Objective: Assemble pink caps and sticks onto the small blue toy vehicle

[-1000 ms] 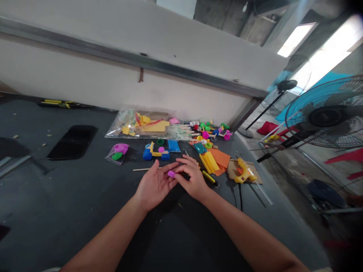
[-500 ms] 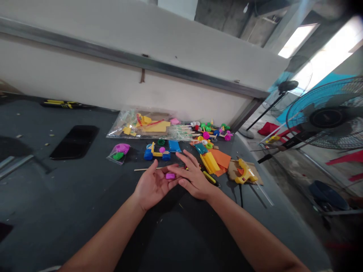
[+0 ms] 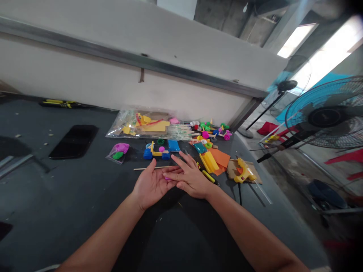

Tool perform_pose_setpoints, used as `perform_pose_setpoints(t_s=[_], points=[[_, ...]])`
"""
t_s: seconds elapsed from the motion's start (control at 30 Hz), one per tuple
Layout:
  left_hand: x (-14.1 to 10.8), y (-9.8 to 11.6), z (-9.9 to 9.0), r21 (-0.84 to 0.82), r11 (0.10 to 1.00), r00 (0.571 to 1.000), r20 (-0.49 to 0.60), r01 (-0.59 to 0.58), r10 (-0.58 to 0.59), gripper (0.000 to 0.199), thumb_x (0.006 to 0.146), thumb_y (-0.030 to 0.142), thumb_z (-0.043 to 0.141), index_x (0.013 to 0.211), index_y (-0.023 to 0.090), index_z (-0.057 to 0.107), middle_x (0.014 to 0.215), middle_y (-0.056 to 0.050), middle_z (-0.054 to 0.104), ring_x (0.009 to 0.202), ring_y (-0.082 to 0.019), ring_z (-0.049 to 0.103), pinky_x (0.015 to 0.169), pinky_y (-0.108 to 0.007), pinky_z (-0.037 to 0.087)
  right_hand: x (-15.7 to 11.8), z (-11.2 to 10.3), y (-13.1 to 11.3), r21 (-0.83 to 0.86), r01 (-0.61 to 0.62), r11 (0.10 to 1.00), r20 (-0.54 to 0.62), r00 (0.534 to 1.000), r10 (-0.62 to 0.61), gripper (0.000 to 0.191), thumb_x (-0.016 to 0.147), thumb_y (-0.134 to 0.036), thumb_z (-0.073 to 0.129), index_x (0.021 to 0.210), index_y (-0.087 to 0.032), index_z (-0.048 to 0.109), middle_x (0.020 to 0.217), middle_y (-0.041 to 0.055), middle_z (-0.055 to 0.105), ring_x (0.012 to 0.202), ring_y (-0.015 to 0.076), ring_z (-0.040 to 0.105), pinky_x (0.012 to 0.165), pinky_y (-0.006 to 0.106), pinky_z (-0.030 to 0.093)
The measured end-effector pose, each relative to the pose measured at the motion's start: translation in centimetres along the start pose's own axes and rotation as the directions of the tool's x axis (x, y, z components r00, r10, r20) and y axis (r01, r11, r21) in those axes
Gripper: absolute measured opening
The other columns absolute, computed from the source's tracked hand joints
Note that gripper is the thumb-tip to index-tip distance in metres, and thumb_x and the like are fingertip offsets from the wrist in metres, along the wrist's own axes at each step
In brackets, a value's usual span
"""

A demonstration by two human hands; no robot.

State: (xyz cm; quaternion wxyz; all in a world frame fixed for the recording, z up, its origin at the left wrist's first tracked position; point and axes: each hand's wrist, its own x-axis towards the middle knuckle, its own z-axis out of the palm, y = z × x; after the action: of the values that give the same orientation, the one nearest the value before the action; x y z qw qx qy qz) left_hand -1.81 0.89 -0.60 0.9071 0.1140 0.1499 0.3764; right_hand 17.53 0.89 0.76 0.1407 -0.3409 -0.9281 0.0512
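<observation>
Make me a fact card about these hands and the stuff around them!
Left hand: palm up, open, purple lump on its fingers
Right hand: fingers spread, reaching over the lump and hiding most of it
Past the left hand: a thin stick, then a blue and yellow toy
Off to the left: phone
Off to the right: yellow glue gun on cardboard
Table: dark
Beyond the table: big fan

I have open table (image 3: 70, 196) leftward, up to the phone (image 3: 74, 141). Ahead, stick (image 3: 141, 168) and car (image 3: 156, 153) block my left hand (image 3: 150, 185).
</observation>
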Motion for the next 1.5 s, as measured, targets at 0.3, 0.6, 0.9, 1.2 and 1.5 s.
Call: perform_pose_setpoints(t_s=[0.3,0.6,0.9,1.2,1.5], points=[[-0.14,-0.05,0.19,-0.006,1.0,0.999,-0.052,-0.016,0.016,0.069,0.091,0.051,0.024,0.124,-0.007,0.044,0.112,-0.028,0.061,0.112,-0.031,0.056,0.095,-0.043,0.043,-0.27,0.23,0.32,0.104,-0.004,0.995,-0.022,1.0,0.006,0.048,0.092,-0.055,0.027,0.136,-0.039,0.035,0.154,-0.0057,0.0,0.14,0.0292,0.002,0.111,0.056,0.01],[-0.13,-0.01,0.18,-0.032,1.0,1.0,-0.011,-0.001,0.0,0.066,0.092,0.051,0.023,0.123,-0.002,0.047,0.111,-0.026,0.062,0.108,-0.029,0.059,0.093,-0.041,0.045,-0.14,0.15,0.09,0.099,0.015,0.995,-0.031,0.999,-0.012,0.042,0.087,-0.052,0.045,0.128,-0.043,0.045,0.153,-0.0091,0.008,0.14,0.0301,0.004,0.111,0.057,0.011],[-0.28,-0.01,0.4,-0.039,0.999,0.997,-0.077,-0.026,0.023,0.061,0.091,0.047,0.03,0.118,-0.003,0.051,0.1,-0.024,0.066,0.101,-0.029,0.062,0.096,-0.043,0.043,-0.39,0.3,0.45,0.204,0.006,0.979,-0.122,0.992,0.02,0.052,0.089,-0.06,0.029,0.131,-0.034,0.046,0.153,-0.0026,0.013,0.14,0.0276,0.008,0.112,0.051,0.016],[-0.24,-0.02,0.51,-0.04,0.998,0.996,-0.087,-0.039,0.035,0.064,0.091,0.048,0.029,0.123,-0.005,0.047,0.105,-0.025,0.064,0.105,-0.028,0.06,0.096,-0.041,0.043,-0.35,0.58,0.39,0.127,-0.007,0.992,-0.1,0.995,0.02,0.05,0.086,-0.054,0.045,0.133,-0.037,0.042,0.153,-0.0045,0.012,0.14,0.0288,0.009,0.112,0.053,0.017],[-0.21,-0.01,0.34,-0.031,0.999,0.999,-0.038,-0.024,0.023,0.06,0.092,0.048,0.026,0.118,0.001,0.052,0.098,-0.021,0.067,0.097,-0.027,0.063,0.092,-0.041,0.045,-0.29,0.82,0.23,0.168,-0.011,0.986,-0.18,0.983,0.042,0.046,0.085,-0.052,0.048,0.128,-0.034,0.05,0.149,-0.0007,0.026,0.138,0.0281,0.016,0.11,0.053,0.021]])
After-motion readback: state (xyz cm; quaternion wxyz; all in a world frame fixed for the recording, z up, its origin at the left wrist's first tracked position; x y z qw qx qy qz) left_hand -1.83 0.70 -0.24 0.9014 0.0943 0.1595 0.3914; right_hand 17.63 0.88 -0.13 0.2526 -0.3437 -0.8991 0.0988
